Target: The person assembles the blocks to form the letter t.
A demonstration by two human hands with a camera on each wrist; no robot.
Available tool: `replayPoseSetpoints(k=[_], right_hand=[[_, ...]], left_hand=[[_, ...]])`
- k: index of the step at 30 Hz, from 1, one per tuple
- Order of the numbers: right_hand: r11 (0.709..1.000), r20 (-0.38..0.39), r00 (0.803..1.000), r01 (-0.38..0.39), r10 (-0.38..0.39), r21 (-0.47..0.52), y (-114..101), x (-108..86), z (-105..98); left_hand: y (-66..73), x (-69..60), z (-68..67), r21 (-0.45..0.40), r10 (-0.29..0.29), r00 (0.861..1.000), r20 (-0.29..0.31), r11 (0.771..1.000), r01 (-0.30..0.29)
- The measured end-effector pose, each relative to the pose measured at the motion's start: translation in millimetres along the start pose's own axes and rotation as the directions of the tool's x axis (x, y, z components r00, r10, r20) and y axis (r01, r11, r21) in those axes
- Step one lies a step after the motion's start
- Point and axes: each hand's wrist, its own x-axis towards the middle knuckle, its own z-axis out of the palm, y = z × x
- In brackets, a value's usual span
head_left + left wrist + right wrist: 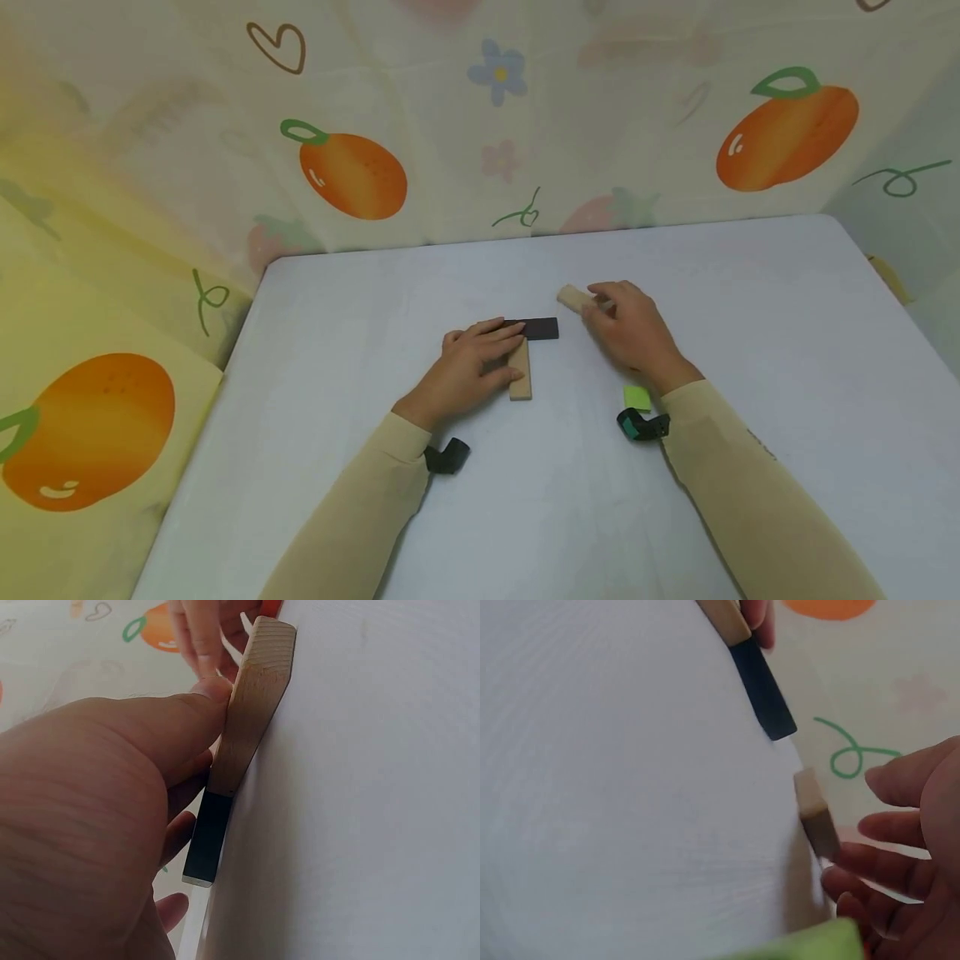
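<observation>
A light wooden block [519,379] lies lengthwise on the table, its far end against a dark block [542,329] that lies crosswise. My left hand [468,367] rests over both, fingers stretched across the dark block. In the left wrist view its thumb presses on the wooden block [255,697]. Farther right, my right hand [630,325] is beside another pale wooden block [573,298]. Its fingers and thumb stand apart in the right wrist view, with fingertips at one end of that block [814,814]; whether they touch it I cannot tell.
A green block [637,397] lies by the right wrist, near the black wrist camera [643,425]. A small red patch [271,607] shows at the top of the left wrist view. The white table [570,517] ends at a fruit-patterned cloth [450,108] behind.
</observation>
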Motion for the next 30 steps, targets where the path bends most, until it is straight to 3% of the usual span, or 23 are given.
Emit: replayPoseSetpoints(k=[5, 10, 19, 23, 30], right_hand=[[1.0, 0.024, 1.0, -0.003, 0.002, 0.004, -3.1, 0.6, -2.3], [0.999, 0.123, 0.992, 0.033, -0.034, 0.011, 3.8, 7.3, -7.1], [0.996, 0.32, 0.945, 0.085, -0.072, -0.026, 4.9, 31.0, -18.4], [0.993, 0.34, 0.938, 0.1, -0.074, -0.059, 2.3, 35.1, -19.7], [0.992, 0.329, 0.943, 0.079, -0.041, -0.1, 4.4, 34.9, -19.6]], left_hand=[[-0.7, -0.5, 0.0, -0.004, -0.008, 1.0, 0.003, 1.0, 0.008], [0.0, -0.3, 0.6, -0.007, -0.02, 1.0, 0.016, 1.0, 0.02], [0.3, 0.1, 2.2, 0.032, -0.023, 1.0, 0.009, 0.999, 0.023], [0.1, 0.5, 3.0, 0.044, -0.02, 1.0, -0.002, 0.999, 0.02], [-0.3, 0.3, 2.8, 0.03, -0.031, 0.999, -0.008, 0.999, 0.031]])
